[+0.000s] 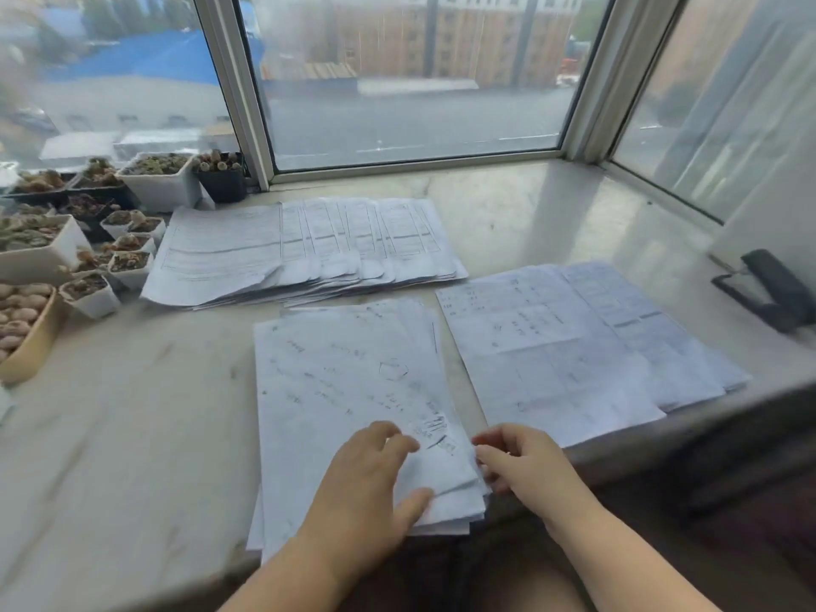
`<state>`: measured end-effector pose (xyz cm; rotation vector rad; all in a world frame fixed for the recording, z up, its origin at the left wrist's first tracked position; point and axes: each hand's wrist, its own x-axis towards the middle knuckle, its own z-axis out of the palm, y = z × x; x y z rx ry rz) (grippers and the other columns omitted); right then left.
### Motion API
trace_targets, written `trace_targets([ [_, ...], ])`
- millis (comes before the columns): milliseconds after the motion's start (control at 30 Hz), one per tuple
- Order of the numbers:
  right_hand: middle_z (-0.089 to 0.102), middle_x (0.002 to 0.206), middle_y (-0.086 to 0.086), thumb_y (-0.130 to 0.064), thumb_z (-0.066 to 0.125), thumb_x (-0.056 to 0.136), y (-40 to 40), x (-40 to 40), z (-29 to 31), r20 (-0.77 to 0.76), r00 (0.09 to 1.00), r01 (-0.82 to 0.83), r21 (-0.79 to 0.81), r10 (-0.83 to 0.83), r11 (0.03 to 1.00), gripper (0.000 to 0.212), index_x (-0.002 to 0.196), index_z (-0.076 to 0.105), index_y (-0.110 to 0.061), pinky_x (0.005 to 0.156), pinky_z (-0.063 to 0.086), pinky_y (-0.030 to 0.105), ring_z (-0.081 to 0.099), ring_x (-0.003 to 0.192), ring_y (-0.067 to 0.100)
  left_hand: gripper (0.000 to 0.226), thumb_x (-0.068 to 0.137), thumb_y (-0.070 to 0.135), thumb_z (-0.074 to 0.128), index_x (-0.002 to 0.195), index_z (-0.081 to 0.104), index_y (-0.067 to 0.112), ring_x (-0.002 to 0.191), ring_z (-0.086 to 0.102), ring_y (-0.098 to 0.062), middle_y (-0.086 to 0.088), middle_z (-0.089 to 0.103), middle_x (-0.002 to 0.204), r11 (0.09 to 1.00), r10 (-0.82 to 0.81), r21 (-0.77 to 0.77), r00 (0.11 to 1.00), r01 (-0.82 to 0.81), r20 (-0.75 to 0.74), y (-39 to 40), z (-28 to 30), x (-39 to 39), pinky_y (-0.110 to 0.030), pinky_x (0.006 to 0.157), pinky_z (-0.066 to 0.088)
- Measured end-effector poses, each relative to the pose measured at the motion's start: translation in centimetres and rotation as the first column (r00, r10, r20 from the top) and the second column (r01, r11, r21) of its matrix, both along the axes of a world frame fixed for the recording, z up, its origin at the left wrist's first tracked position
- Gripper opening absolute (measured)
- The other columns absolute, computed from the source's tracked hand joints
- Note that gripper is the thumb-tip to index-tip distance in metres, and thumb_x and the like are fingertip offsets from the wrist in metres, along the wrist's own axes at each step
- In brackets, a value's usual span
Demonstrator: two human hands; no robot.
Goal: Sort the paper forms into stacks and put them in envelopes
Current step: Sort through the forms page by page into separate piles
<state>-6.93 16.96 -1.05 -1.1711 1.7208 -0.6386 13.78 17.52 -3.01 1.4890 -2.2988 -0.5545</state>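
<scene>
Directly under both hands' fingers [399, 439] lies the near paper stack [349, 390].

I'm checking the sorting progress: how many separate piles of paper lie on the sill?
3: a fanned pile at the back by the plant pots, one at right, one nearest, under both hands.

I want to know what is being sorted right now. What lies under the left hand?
The left hand rests on the nearest paper stack, handwriting showing on its top sheet. The sheets below are covered.
</scene>
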Motion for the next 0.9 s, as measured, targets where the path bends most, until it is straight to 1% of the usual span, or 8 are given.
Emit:
trace_targets([
  [233,0.071,0.081,0.001,-0.009,0.064,0.089,2.4,-0.2,-0.6,0.129,0.99,0.058,0.022,-0.061,0.998,0.008,0.092,0.068,-0.015,0.052,0.048,0.019,0.063,0.062,0.007,0.07,0.067,0.073,0.036,0.114,0.061,0.028,0.121,0.046,-0.012,0.012,0.047,0.134,0.999,0.03,-0.011,0.999,-0.03,0.031,2.1,-1.1,-0.3,-0.012,0.097,0.021],
  [333,0.071,0.09,0.002,-0.01,0.065,0.088,2.9,-0.2,-0.7,0.154,0.985,0.075,0.026,-0.078,0.997,0.012,0.097,0.066,-0.018,0.053,0.049,0.018,0.066,0.066,0.008,0.05,0.074,0.064,0.047,0.107,0.065,0.03,0.119,0.049,-0.012,0.013,0.05,0.132,0.999,0.051,0.001,0.999,-0.051,-0.006,2.0,-1.3,-0.3,-0.014,0.096,0.027],
  [433,0.069,0.089,0.002,-0.011,0.067,0.085,3.1,-0.1,-1.1,0.151,0.987,0.056,0.034,-0.06,0.998,0.017,0.099,0.064,-0.02,0.054,0.048,0.018,0.065,0.07,0.01,0.048,0.077,0.062,0.039,0.097,0.068,0.03,0.114,0.055,-0.012,0.016,0.057,0.123,0.995,0.1,0.001,0.99,-0.1,-0.096,2.0,-1.2,-0.2,-0.013,0.091,0.032],
  [500,0.068,0.084,0.003,-0.013,0.068,0.083,3.3,-0.1,-1.3,0.146,0.988,0.04,0.047,-0.047,0.998,0.019,0.099,0.062,-0.021,0.055,0.047,0.019,0.064,0.07,0.011,0.061,0.071,0.069,0.034,0.104,0.068,0.03,0.115,0.054,-0.01,0.018,0.056,0.125,0.995,0.096,0.004,0.989,-0.096,-0.111,1.9,-1.3,-0.2,-0.011,0.091,0.031],
  [600,0.069,0.083,0.005,-0.01,0.067,0.083,3.3,-0.2,-1.6,0.172,0.985,0.016,0.082,-0.03,0.997,0.024,0.104,0.06,-0.02,0.058,0.049,0.021,0.063,0.069,0.011,0.072,0.066,0.071,0.039,0.117,0.065,0.028,0.118,0.052,-0.009,0.014,0.056,0.13,0.995,0.096,-0.039,0.995,-0.096,-0.002,2.0,-1.6,-0.3,-0.015,0.098,0.032],
  [733,0.069,0.088,0.006,-0.003,0.063,0.083,3.3,-0.2,-1.7,0.275,0.96,0.007,0.128,-0.042,0.992,0.032,0.108,0.056,-0.02,0.062,0.052,0.024,0.063,0.071,0.013,0.034,0.065,0.045,0.068,0.089,0.07,0.021,0.095,0.06,-0.01,0.005,0.071,0.099,0.963,0.014,-0.27,0.996,0.01,0.088,1.6,-2.2,-0.5,-0.019,0.081,0.046],
  [800,0.068,0.092,0.01,-0.007,0.067,0.077,3.5,-0.3,-1.8,0.309,0.949,0.019,0.127,-0.058,0.992,0.038,0.109,0.053,-0.021,0.066,0.053,0.025,0.063,0.075,0.016,0.037,0.053,0.017,0.081,0.087,0.066,0.018,0.084,0.068,-0.017,0.002,0.071,0.093,0.956,-0.021,-0.288,0.994,0.05,0.103,1.3,-2.8,-0.4,-0.023,0.067,0.053],
  [900,0.071,0.092,0.011,-0.013,0.066,0.066,3.7,-0.4,-1.7,0.335,0.942,-0.009,0.1,-0.025,0.995,0.045,0.107,0.051,-0.024,0.072,0.056,0.029,0.066,0.078,0.018,0.027,0.072,0.013,0.055,0.096,0.063,0.021,0.071,0.068,-0.017,0.005,0.071,0.087,0.965,-0.001,-0.262,1.0,-0.002,-0.011,0.9,-2.9,0.5,-0.022,0.054,0.052],
])
